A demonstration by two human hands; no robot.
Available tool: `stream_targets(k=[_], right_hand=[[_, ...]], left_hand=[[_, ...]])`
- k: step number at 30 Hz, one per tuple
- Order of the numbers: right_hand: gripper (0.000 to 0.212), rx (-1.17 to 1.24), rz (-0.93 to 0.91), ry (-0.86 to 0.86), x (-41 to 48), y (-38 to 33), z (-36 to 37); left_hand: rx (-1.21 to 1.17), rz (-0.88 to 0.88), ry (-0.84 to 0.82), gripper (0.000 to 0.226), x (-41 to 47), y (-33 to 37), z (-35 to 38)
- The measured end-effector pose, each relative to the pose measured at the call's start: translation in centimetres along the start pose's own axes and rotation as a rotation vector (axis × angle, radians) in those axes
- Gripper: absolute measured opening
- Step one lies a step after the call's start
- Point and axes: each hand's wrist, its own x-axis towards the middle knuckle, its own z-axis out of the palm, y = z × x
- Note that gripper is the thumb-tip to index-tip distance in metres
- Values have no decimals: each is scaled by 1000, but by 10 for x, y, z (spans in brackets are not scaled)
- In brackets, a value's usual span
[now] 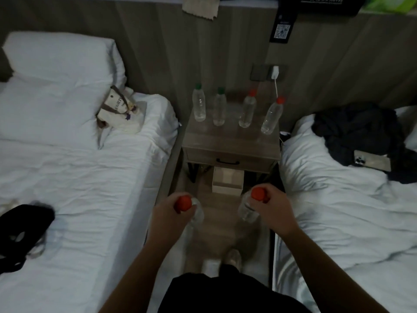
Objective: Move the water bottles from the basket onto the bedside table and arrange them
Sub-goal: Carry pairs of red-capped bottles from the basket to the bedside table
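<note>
Wood table (230, 141): four bottles in a back row, front half bare.
Left grip (171, 213): clenched on a red-capped bottle (191, 208).
Right grip (270, 206): clenched on a second red-capped bottle (251, 205).
Aisle: narrow, between two bed edges.

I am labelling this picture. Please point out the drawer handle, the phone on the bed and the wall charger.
drawer handle (228, 162), head view, middle of bar
phone (371, 160), head view, its back
wall charger (275, 72), head view, white body
</note>
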Motion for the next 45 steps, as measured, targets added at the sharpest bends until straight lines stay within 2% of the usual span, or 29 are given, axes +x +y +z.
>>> stream_targets(k=[7, 16, 20, 27, 29, 35, 38, 45], right_hand=[[24, -25, 33, 28, 54, 16, -36], [23, -79, 89, 51, 125, 18, -41], [31, -120, 158, 21, 175, 13, -33], [48, -221, 318, 64, 265, 1, -16], [53, -218, 343, 100, 287, -1, -9], [40, -121, 391, 144, 344, -16, -6], [24, -91, 424, 167, 367, -17, -6], [21, -47, 521, 183, 400, -7, -6]], left_hand=[[-13, -38, 5, 26, 41, 36, 30], [-6, -45, -96, 22, 127, 50, 54], [-13, -37, -140, 23, 189, 55, 65], [62, 4, -289, 24, 298, 70, 77], [98, 7, -362, 15, 327, 74, 84], [60, 41, -525, 31, 396, 96, 118], [66, 93, -571, 39, 416, 112, 139], [-23, 133, -637, 29, 446, 140, 179]])
